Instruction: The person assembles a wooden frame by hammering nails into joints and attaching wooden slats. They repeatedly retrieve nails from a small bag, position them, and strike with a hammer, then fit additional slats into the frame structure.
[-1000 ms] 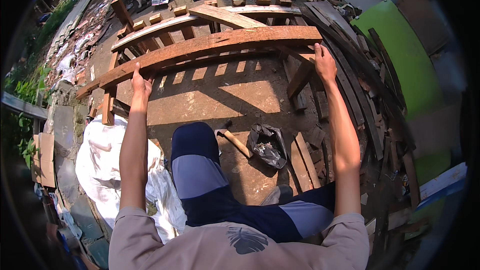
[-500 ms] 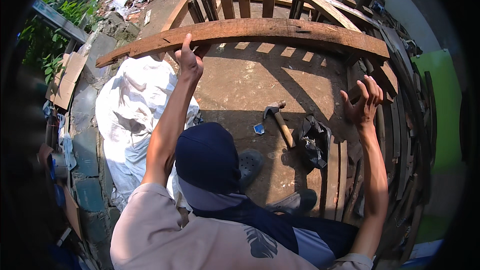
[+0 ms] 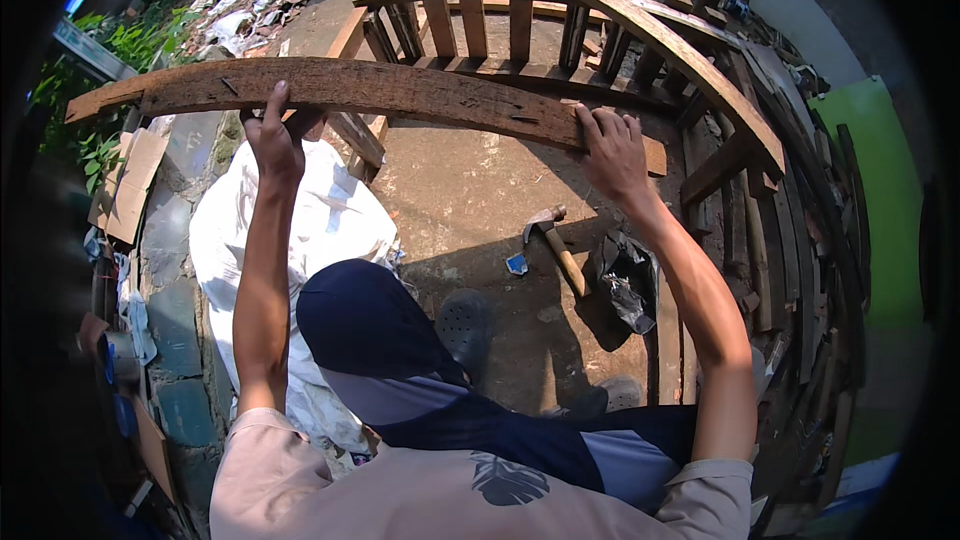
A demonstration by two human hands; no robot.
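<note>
A long brown wooden plank (image 3: 400,92) with a few dark slits is held up crosswise in front of me. My left hand (image 3: 275,140) is closed round it from below, its thumb lying over the near face. Near the plank's right end, my right hand (image 3: 615,155) grips it with the fingers over the top edge. Behind the plank stands a slatted wooden frame (image 3: 465,25). On the ground below lies a claw hammer (image 3: 560,252) with a wooden handle, beside a small blue-and-white packet (image 3: 516,264).
A large white sack (image 3: 285,240) bulges at my left, against a low block wall (image 3: 172,305). Right of the hammer is a crumpled black plastic bag (image 3: 627,285). Stacked timber (image 3: 790,260) lines the right side, with a green panel (image 3: 890,210) beyond it.
The plank has shifted left and tilted down toward its right end. My right hand, open and apart from it before, now grips the right end. My left hand moved left with the plank.
</note>
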